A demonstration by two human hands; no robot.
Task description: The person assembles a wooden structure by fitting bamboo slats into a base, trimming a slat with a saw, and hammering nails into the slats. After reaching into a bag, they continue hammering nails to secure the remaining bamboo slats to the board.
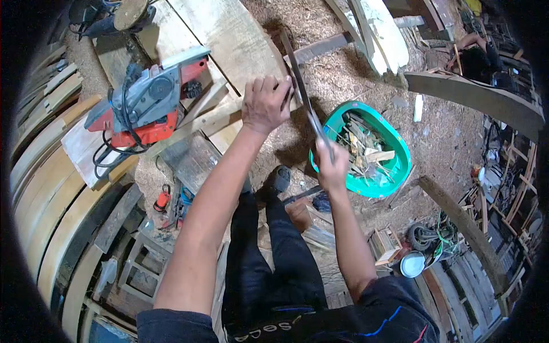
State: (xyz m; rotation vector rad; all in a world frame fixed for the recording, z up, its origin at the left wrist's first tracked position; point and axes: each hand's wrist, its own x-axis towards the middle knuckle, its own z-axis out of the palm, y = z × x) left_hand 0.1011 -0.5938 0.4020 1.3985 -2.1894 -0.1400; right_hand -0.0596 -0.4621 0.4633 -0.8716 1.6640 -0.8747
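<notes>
My left hand (266,104) is at the near right edge of a wide wooden board (243,43), its fingers bent and pressed together at the board's edge; what they hold, if anything, is hidden. My right hand (332,163) is wrapped round the near end of a long, thin dark tool (302,91), which slants up and away past the board's edge, just right of my left hand. The tool's kind is unclear. A green basin (402,143) holding wood scraps (366,150) lies beside my right hand.
A red and grey power saw (154,94) with a black cable rests on wood at the left. Curved planks (63,206) are stacked at far left. A curved beam (474,94) and another person (477,57) are at upper right. Sawdust covers the floor (343,80).
</notes>
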